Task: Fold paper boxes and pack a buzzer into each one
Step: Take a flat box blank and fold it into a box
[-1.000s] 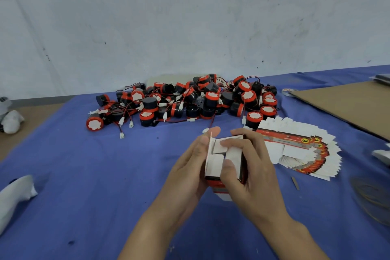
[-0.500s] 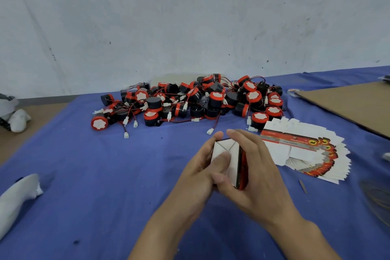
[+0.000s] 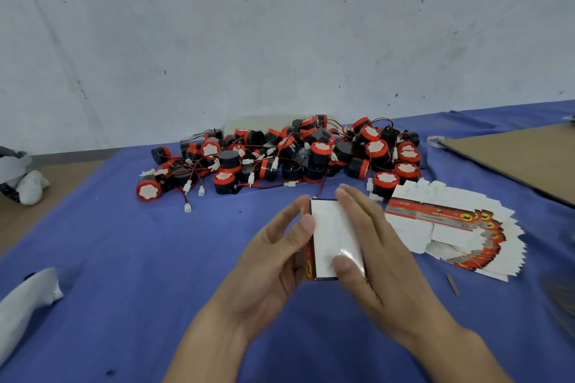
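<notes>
Where the end flaps stood apart a second ago, the paper box [image 3: 329, 236] now shows one flat white face to the camera, with a red side along its left edge. It is held above the near middle of the table [image 3: 124, 258], between both hands and not resting on the cloth. The left hand [image 3: 277, 261] grips it from the left, fingers curled behind it and the thumb [image 3: 306, 222] set against the red edge. The right hand [image 3: 385, 258] lies along the right edge with its fingers nearly straight, and its thumb [image 3: 342, 264] presses flat on the lower part of the white face.

By the look of it the flaps have been tucked and pressed shut, so this end is closed and the box has its shape. Whether the other end is open cannot be seen from here. If it is, the box is ready to take a buzzer, and none is in either hand yet.

The buzzers [image 3: 295, 155] lie in a tangled heap at the far middle of the table, well apart from the hands. The flat boxes [image 3: 451, 227] are fanned out just beside the right hand, toward the right edge, so many remain to fold. A cardboard sheet [image 3: 513, 158] lies at the far right corner
</notes>
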{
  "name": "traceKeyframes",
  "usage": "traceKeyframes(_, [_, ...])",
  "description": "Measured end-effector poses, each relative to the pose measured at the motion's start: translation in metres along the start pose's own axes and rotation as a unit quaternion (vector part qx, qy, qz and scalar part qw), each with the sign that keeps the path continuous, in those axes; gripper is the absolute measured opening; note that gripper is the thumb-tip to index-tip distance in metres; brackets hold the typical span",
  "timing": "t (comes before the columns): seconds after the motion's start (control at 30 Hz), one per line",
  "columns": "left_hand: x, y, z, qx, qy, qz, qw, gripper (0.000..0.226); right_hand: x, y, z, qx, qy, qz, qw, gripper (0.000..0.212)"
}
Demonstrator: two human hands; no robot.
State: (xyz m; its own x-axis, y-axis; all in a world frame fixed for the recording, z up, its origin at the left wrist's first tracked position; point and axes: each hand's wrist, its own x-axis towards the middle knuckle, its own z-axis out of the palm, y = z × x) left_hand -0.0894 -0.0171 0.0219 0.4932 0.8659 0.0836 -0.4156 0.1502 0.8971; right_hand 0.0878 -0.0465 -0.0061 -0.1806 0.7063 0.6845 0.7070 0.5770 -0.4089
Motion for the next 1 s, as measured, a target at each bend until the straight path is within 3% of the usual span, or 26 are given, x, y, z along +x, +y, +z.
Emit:
traceKeyframes(0.07, [0.0,0.008,-0.001,0.119,0.033,0.045,0.991,0.054,-0.002,0.003,0.001,0.018,-0.039,0.029,0.999,0.07])
traceKeyframes(0.1, [0.001,0.009,-0.003,0.242,0.053,0.077,0.966,0.053,-0.003,0.005,0.001,0.047,-0.052,0.058,0.996,0.069])
traceKeyframes(0.13, [0.002,0.009,-0.005,0.392,0.065,0.108,0.911,0.054,-0.004,0.007,0.002,0.087,-0.055,0.094,0.99,0.066])
traceKeyframes(0.2, [0.003,0.0,-0.007,0.659,0.049,0.147,0.736,0.062,-0.005,0.016,0.005,0.165,-0.038,0.169,0.971,0.063])
traceKeyframes(0.23, [0.002,-0.012,-0.007,0.727,0.026,0.158,0.668,0.067,-0.004,0.02,0.008,0.196,-0.033,0.2,0.959,0.064])
traceKeyframes(0.3, [-0.001,-0.039,-0.009,0.794,-0.022,0.2,0.574,0.075,-0.003,0.028,0.014,0.248,-0.046,0.239,0.938,0.071])
traceKeyframes(0.37, [-0.002,-0.052,-0.007,0.818,-0.03,0.225,0.528,0.072,0.0,0.032,0.02,0.281,-0.079,0.256,0.921,0.075])
traceKeyframes(0.5, [-0.001,-0.049,-0.002,0.808,-0.02,0.232,0.542,0.068,0.006,0.039,0.029,0.308,-0.108,0.27,0.906,0.043])
traceKeyframes(0.6, [-0.008,-0.04,0.0,0.781,-0.056,0.279,0.556,0.051,0.011,0.044,0.025,0.315,-0.084,0.279,0.903,0.042])
traceKeyframes(0.67, [-0.012,-0.032,-0.009,0.726,-0.001,0.339,0.599,0.041,0.013,0.05,0.02,0.309,-0.06,0.286,0.905,0.045])
traceKeyframes(0.7, [-0.011,-0.025,-0.015,0.687,0.058,0.346,0.636,0.037,0.013,0.052,0.017,0.302,-0.049,0.291,0.906,0.046])
traceKeyframes(0.77, [0.002,-0.009,-0.028,0.591,0.19,0.294,0.727,0.033,0.014,0.057,0.013,0.295,-0.035,0.307,0.904,0.044])
traceKeyframes(0.83, [0.028,0.004,-0.046,0.514,0.287,0.21,0.78,0.035,0.015,0.059,0.013,0.296,-0.043,0.318,0.9,0.042])
traceKeyframes(0.9, [0.063,0.01,-0.067,0.486,0.319,0.141,0.801,0.035,0.017,0.06,0.012,0.293,-0.058,0.324,0.897,0.043])
traceKeyframes(1.0, [0.114,0.009,-0.093,0.558,0.289,0.086,0.773,0.039,0.021,0.061,0.01,0.299,-0.059,0.339,0.89,0.065])
